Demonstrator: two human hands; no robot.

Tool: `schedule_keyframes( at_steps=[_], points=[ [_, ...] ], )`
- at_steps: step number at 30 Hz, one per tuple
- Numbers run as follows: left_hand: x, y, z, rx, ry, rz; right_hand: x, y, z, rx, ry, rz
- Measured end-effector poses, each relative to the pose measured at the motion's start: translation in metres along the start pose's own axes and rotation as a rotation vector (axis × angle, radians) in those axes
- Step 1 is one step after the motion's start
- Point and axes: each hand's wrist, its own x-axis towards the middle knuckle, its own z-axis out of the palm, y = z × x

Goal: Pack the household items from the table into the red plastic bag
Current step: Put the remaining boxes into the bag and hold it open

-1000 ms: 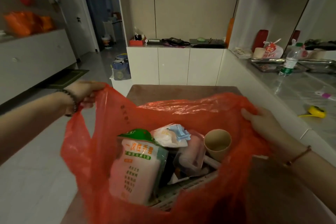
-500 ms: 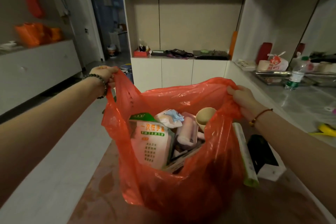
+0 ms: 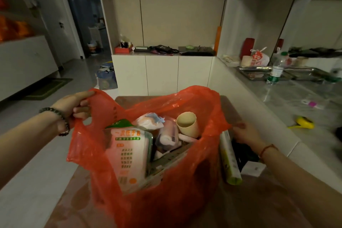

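Note:
The red plastic bag (image 3: pixel 185 190) stands open on the brown table (image 3: pixel 259 207). Inside lie a white pack of disposable gloves (image 3: pixel 129 155), a beige cup (image 3: pixel 187 122), a wrapped pinkish roll (image 3: pixel 167 135) and a small white-and-blue packet (image 3: pixel 149 121). My left hand (image 3: pixel 74 107) grips the bag's left handle and holds it up. My right hand (image 3: pixel 244 133) rests at the bag's right edge, low by the table; whether it pinches the plastic is unclear. Right of the bag, a green-and-white roll (image 3: pixel 230 159) and a black-and-white box (image 3: pixel 248 161) lie on the table.
A grey counter (image 3: pixel 288 102) runs along the right with a yellow tape measure (image 3: pixel 303 122), a water bottle (image 3: pixel 276 69) and metal trays (image 3: pixel 259 73). White cabinets (image 3: pixel 162 74) stand behind the table. Tiled floor lies to the left.
The bag has come down onto the table and sits lower. My right hand dropped from the bag's upper right edge to beside it near the table. My left hand stays on the handle.

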Motion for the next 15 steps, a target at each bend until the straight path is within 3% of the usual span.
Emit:
schedule_keyframes(
  at_steps=[3,10,12,15],
  points=[
    [-0.001,-0.006,0.003,-0.002,-0.010,-0.019,-0.020,0.064,0.042,-0.473,-0.198,0.044],
    [0.001,-0.018,0.004,-0.009,0.025,-0.051,-0.034,0.097,0.089,-0.915,-0.204,0.069],
    [0.000,-0.021,0.004,-0.021,0.027,-0.059,-0.033,0.094,0.088,-0.740,-0.222,0.149],
    [-0.002,-0.024,0.002,-0.025,0.004,-0.064,-0.034,0.082,0.080,-0.187,-0.171,0.231]
  ],
)
